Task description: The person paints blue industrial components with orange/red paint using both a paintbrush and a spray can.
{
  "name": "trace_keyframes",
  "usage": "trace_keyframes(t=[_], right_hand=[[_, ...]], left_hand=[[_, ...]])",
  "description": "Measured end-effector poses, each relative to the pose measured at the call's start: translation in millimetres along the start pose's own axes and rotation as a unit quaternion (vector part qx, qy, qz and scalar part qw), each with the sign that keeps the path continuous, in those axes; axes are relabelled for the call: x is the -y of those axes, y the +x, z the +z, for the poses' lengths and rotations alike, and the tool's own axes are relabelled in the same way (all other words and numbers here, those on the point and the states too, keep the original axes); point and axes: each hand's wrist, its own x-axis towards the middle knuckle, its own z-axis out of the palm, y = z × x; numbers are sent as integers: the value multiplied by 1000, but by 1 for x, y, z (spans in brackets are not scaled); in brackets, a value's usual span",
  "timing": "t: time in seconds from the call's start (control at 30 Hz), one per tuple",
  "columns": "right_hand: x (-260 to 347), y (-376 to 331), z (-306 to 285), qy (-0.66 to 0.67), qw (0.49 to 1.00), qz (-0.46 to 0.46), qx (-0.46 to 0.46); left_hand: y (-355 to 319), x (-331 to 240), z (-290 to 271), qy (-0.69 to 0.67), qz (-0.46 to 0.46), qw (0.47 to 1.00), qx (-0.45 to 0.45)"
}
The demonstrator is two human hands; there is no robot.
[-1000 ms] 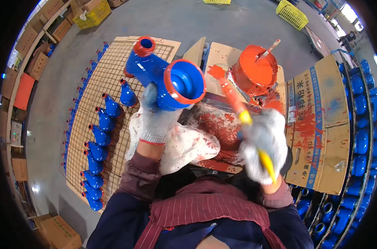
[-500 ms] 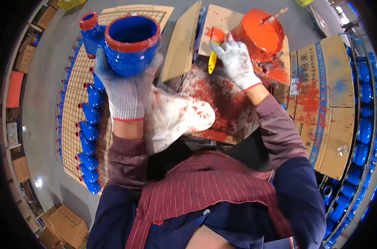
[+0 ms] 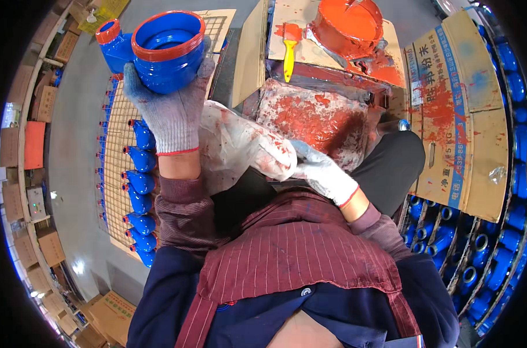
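My left hand, in a stained knit glove, grips a blue pipe fitting from below. The fitting has a wide red-rimmed mouth and a smaller red-rimmed side port; both openings face up. Over my left leg lies a white plastic sheet spotted with red. My right hand, gloved too, is at the sheet's right end, its fingers closed on the edge and partly hidden. A yellow-handled paintbrush lies on cardboard beyond, its bristles red. Beside it stands a tub of orange-red paint.
Several blue fittings stand in a row on a wire-mesh rack at left. A paint-splashed cardboard sheet leans at right, with racks of blue fittings behind and below. An upright cardboard flap stands between the fitting and the paint.
My right hand has left the brush on the cardboard and come down to the plastic sheet. The held fitting has shifted slightly up and left in view. My right knee now shows.
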Motion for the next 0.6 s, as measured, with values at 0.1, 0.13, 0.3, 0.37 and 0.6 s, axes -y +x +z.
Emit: trace_keyframes(t=[0.1, 0.13, 0.3, 0.37, 0.6], right_hand=[[7, -9, -12, 46, 998, -40, 9], [11, -12, -11, 100, 994, -30, 14], [52, 26, -18, -490, 857, -92, -129], [66, 66, -20, -546, 810, -182, -110], [118, 194, 75, -546, 807, -205, 92]], left_hand=[[-15, -8, 9, -20, -17, 1000, 11], [-16, -13, 5, -29, -32, 998, 42], [-42, -22, 24, 35, 32, 999, -26], [-50, -33, 25, 19, 29, 998, 48], [-84, -74, 34, -98, 73, 991, -50]])
